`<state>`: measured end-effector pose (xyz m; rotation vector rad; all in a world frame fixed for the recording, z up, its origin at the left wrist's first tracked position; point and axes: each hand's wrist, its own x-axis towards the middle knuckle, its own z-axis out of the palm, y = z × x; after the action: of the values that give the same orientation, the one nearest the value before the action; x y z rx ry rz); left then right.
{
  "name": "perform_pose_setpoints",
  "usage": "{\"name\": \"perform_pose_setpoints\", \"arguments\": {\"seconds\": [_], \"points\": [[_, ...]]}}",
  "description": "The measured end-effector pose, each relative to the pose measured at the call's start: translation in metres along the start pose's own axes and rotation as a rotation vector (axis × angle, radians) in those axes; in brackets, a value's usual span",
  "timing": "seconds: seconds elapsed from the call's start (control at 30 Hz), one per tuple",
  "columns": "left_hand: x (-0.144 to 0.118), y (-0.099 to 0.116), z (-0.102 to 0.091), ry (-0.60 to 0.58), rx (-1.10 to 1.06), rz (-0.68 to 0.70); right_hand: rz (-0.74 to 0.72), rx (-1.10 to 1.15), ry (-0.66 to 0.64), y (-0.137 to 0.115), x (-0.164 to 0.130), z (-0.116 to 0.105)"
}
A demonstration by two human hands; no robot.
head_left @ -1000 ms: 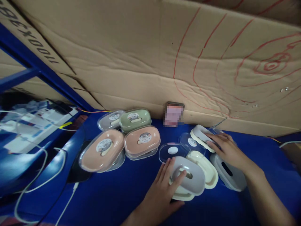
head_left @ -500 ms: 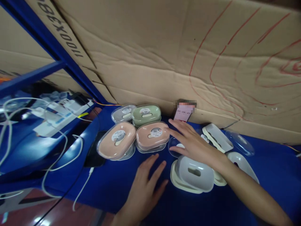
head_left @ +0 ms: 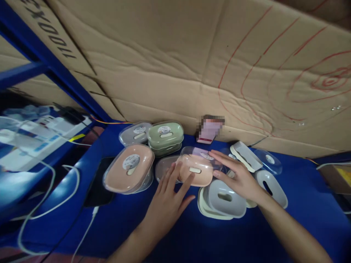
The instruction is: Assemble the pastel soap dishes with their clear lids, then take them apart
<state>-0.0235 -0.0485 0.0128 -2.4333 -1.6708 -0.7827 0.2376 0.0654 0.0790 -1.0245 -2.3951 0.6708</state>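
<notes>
Pink soap box (head_left: 195, 170) sits mid-table w/ its clear lid (head_left: 201, 153) on top, just in front of the green box (head_left: 165, 133). My left hand (head_left: 167, 201) braces the tray's near side, fingers spread, not closed; right hand (head_left: 238, 179) is open at the lid's edge, prob. touching it. I'd pin the tray and lift evenly. Cardboard (head_left: 164, 54) reads "1100X…"; round stickers unreadable.

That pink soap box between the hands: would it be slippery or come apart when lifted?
The pink soap box looks glossy, so probably slick. Its clear lid appears loosely seated and might slip off. Both hands, left and right, flank it.
</notes>
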Motion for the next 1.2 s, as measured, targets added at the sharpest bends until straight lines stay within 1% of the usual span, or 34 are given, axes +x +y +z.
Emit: {"name": "perform_pose_setpoints", "arguments": {"seconds": [0.07, 0.17, 0.27, 0.33, 0.37, 0.43, 0.53, 0.6, 0.67, 0.73, 0.83, 0.9, 1.0, 1.1, 1.2], "points": [[0.012, 0.001, 0.001, -0.064, 0.026, 0.072, 0.07, -0.105, 0.083, 0.006, -0.013, -0.007], [0.025, 0.0, 0.001, -0.111, 0.053, 0.162, 0.159, -0.326, 0.186, 0.024, -0.029, -0.014], [0.034, -0.005, -0.001, -0.135, 0.012, 0.2, 0.19, -0.488, 0.207, 0.044, -0.043, -0.015], [0.038, -0.008, -0.003, -0.146, -0.053, 0.18, 0.173, -0.542, 0.207, 0.047, -0.049, -0.013], [0.039, -0.008, -0.004, -0.145, -0.087, 0.167, 0.147, -0.554, 0.203, 0.045, -0.05, -0.012], [0.041, -0.007, -0.005, -0.127, -0.146, 0.15, 0.042, -0.537, 0.152, 0.032, -0.048, -0.01], [0.044, -0.001, -0.006, -0.076, -0.196, 0.155, -0.156, -0.427, -0.018, 0.005, -0.038, -0.003], [0.046, 0.003, -0.003, -0.03, -0.214, 0.161, -0.225, -0.367, -0.099, -0.006, -0.029, 0.003], [0.048, 0.006, 0.001, 0.007, -0.239, 0.158, -0.253, -0.344, -0.139, -0.007, -0.021, 0.008], [0.05, 0.008, 0.008, 0.034, -0.273, 0.151, -0.278, -0.342, -0.164, -0.003, -0.017, 0.012], [0.051, 0.01, 0.019, 0.085, -0.281, 0.124, -0.298, -0.356, -0.18, 0.003, -0.016, 0.012], [0.05, 0.008, 0.021, 0.087, -0.238, 0.107, -0.287, -0.377, -0.163, 0.004, -0.019, 0.007], [0.041, -0.005, 0.014, 0.015, -0.131, 0.107, -0.238, -0.456, -0.086, 0.005, -0.026, -0.009], [0.025, -0.024, 0.001, -0.077, 0.008, 0.044, -0.14, -0.589, -0.031, 0.013, -0.036, -0.027], [0.012, -0.037, -0.007, -0.131, 0.096, 0.002, -0.026, -0.7, -0.04, 0.024, -0.041, -0.037]]}}
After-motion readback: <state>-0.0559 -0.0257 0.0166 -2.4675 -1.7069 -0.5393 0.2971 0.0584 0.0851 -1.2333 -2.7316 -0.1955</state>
